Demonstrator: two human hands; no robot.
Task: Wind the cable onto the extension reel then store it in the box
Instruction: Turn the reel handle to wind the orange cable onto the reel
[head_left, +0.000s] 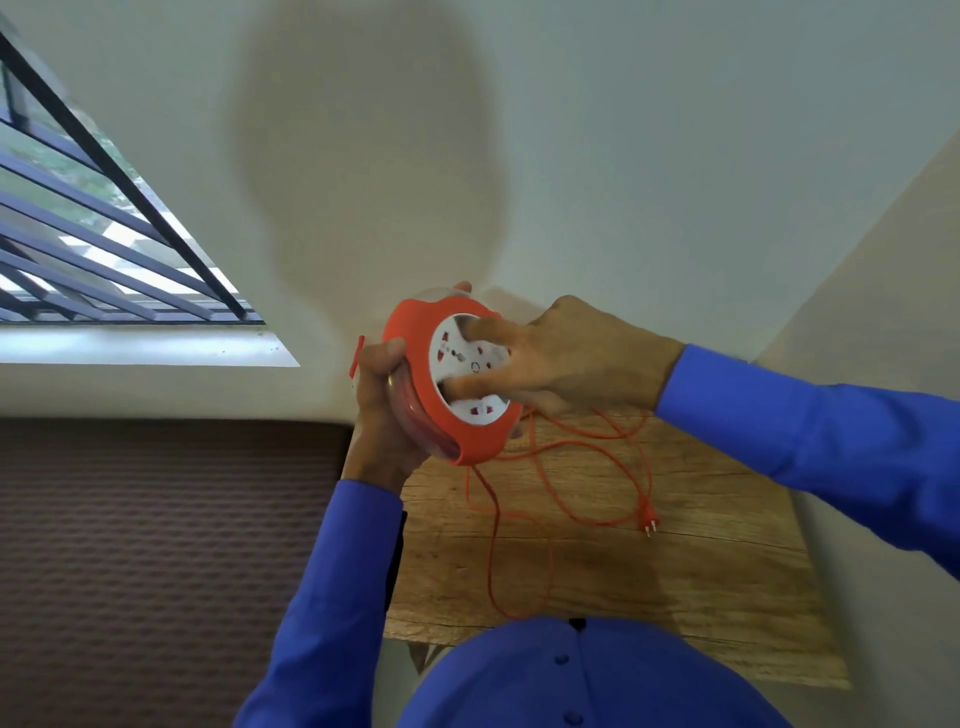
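An orange extension reel (415, 332) with a white socket face is held up above the wooden table (701, 571). My left hand (382, 410) grips its rim from the left side. My right hand (561, 353) lies on the white face, fingers pressed into its recesses. Some orange cable is wound inside the reel. The loose orange cable (566, 447) hangs from the reel's lower edge and lies in loops on the table. Its two-pin plug (649, 519) rests on the wood to the right. No box is in view.
A pale wall rises right behind the table. A window with dark bars (104, 234) and its sill lie to the left. A brown textured surface (156, 545) lies left of the table. My blue shirt fills the lower edge.
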